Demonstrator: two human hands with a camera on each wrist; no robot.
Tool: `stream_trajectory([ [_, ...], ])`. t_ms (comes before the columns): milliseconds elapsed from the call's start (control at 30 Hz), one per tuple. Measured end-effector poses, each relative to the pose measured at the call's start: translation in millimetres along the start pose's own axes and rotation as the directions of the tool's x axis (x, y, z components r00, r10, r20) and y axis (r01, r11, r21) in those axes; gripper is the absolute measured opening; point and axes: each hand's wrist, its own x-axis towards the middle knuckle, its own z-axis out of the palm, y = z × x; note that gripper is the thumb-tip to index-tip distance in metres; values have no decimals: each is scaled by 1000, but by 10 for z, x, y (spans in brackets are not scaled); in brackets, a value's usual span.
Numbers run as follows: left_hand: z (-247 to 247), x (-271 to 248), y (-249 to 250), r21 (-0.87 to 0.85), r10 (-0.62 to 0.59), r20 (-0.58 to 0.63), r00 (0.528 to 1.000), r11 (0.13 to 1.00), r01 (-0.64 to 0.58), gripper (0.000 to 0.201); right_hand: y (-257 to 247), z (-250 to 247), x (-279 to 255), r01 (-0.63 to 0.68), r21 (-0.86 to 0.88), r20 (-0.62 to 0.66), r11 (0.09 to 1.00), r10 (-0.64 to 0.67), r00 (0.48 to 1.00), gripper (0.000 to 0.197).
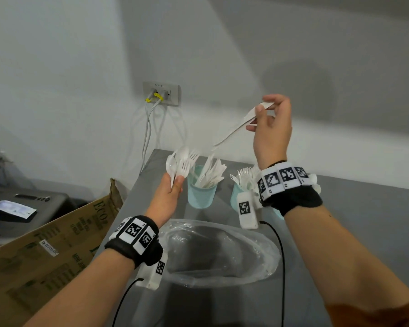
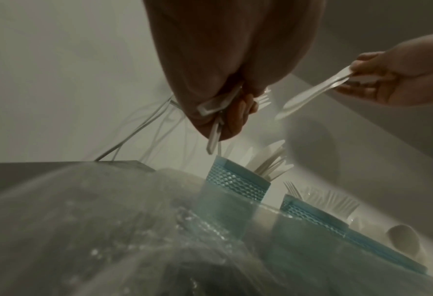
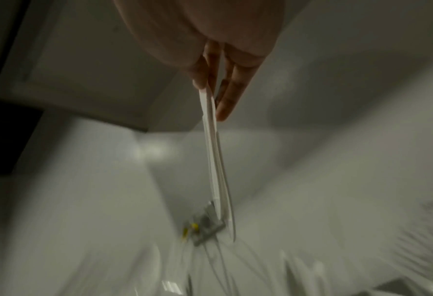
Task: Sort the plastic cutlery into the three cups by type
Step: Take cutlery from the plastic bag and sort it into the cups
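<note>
From the head camera, the left hand (image 1: 168, 192) is up over the grey desk (image 1: 354, 208), fingers wrapped round a fan of white plastic forks and spoons (image 1: 182, 162), heads pointing up. The right hand (image 1: 270, 128) is raised higher, well apart from the left, pinching a pair of white plastic knives (image 1: 240, 125) by the handles between thumb and fingertips, blades slanting down toward the left. Below them, the pale blue plastic cup of knives (image 1: 201, 194) stands on the desk, packed with white knives. Just beside it to the right, a second pale blue cup with forks (image 1: 236, 194) is partly hidden behind the right wristband. A crumpled clear plastic bag (image 1: 222, 251) lies on the desk nearer the person. A brown cardboard box (image 1: 45, 251) leans at the desk's left edge, and a wall socket with grey cables (image 1: 162, 93) sits on the white wall behind.

Over to the left wrist camera: the left hand (image 2: 225, 84) is clenched on white handles that poke out beneath it. The right hand (image 2: 397, 74) shows at the right edge, gripping the knives (image 2: 314, 92). The knife cup (image 2: 238, 184) is directly below, the fork cup (image 2: 314, 216) beside it, the clear bag (image 2: 109, 230) filling the foreground.

Right wrist camera, heavily blurred: the right hand (image 3: 210, 60) pinches the knives (image 3: 218, 160), which hang down away from the lens, with the wall socket (image 3: 205, 226) far behind them.
</note>
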Motion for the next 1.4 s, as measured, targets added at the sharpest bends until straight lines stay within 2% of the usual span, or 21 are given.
stream_trajectory([
  [67,-13,26,-32,-18,-19,-15,1000,1000,18,30,163,88,-172,23,-119,127,993,-8,992,15],
  [100,-9,38,-34,-27,-24,-15,1000,999,24,31,265,137,-283,8,-177,217,984,31,976,15],
  [200,27,49,8,-62,-25,-10,1000,998,24,31,575,232,-569,-10,-368,443,930,185,877,9],
  [267,46,47,37,-98,-22,-5,1000,995,22,26,750,262,-668,122,-528,529,840,213,821,18],
  [333,64,45,64,-136,-25,15,1000,990,27,23,818,290,-706,301,-649,572,699,188,798,28],
  [367,73,47,72,-147,-23,25,999,989,27,23,813,299,-710,346,-663,585,664,170,793,34],
  [433,89,48,89,-167,-18,39,999,986,24,23,733,313,-717,318,-655,566,685,166,808,45],
  [467,95,52,92,-179,-12,48,999,984,20,22,670,314,-723,240,-619,540,748,185,821,50],
  [533,127,66,102,-190,2,68,998,982,11,22,596,312,-740,-21,-421,495,907,249,832,46],
  [567,150,69,115,-188,8,74,997,982,6,24,553,312,-755,-156,-289,497,945,287,819,49],
  [600,179,71,133,-185,14,77,997,983,0,26,507,308,-782,-237,-196,505,952,305,807,60],
  [667,242,80,166,-174,15,68,998,985,-3,30,478,282,-818,-273,-113,524,955,291,801,72],
  [800,340,90,225,-134,22,85,996,991,-10,31,478,192,-788,-401,41,477,915,335,813,57],
  [967,501,77,281,-129,50,191,980,991,-26,31,494,-58,-601,-425,47,377,904,378,846,46],
  [1133,723,68,359,-135,11,213,977,991,19,21,465,-377,-382,-380,29,316,925,352,881,38],
  [1233,859,98,391,-78,5,237,971,997,14,21,483,-522,-277,-363,-12,279,932,352,894,35],
  [1400,1030,164,390,23,-22,163,986,1000,18,30,652,-673,-153,-332,-104,178,937,346,921,36],
])
